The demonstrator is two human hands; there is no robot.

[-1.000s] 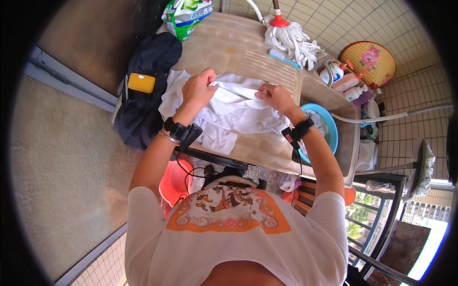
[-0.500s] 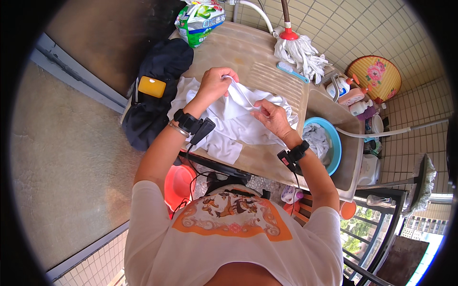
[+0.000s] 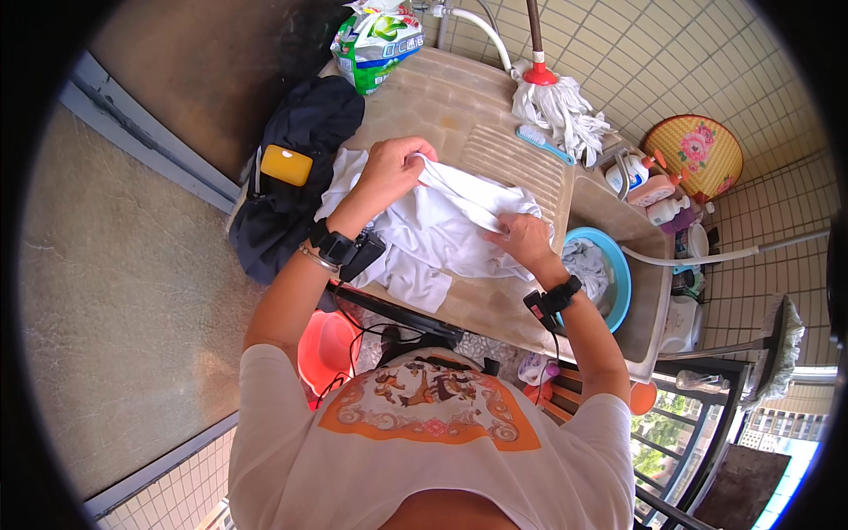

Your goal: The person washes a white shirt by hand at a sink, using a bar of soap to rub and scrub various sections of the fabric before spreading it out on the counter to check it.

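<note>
A white cloth garment point(image 3: 424, 230) lies crumpled over the washboard sink's counter point(image 3: 420, 93), partly lifted between my hands. My left hand point(image 3: 396, 170) pinches its upper edge near the far left. Lower and to the right, my right hand point(image 3: 523, 238) grips the same edge, and the fabric stretches in a fold from one hand to the other. Fingertips are partly hidden by the cloth. Which part of the garment I hold I cannot tell. Past the cloth, the ribbed washboard point(image 3: 521, 168) shows.
Left of the cloth lie dark clothes point(image 3: 296, 212) with a yellow soap bar or box point(image 3: 286, 165) on top. A detergent bag point(image 3: 375, 44), mop head point(image 3: 561, 110) and blue brush point(image 3: 545, 144) sit behind. A blue basin point(image 3: 625, 283) with wet cloth stands right, near several bottles point(image 3: 652, 190).
My right hand has moved right and slightly nearer, away from the left. The cloth edge between them is now drawn out longer. My left hand still grips its end.
</note>
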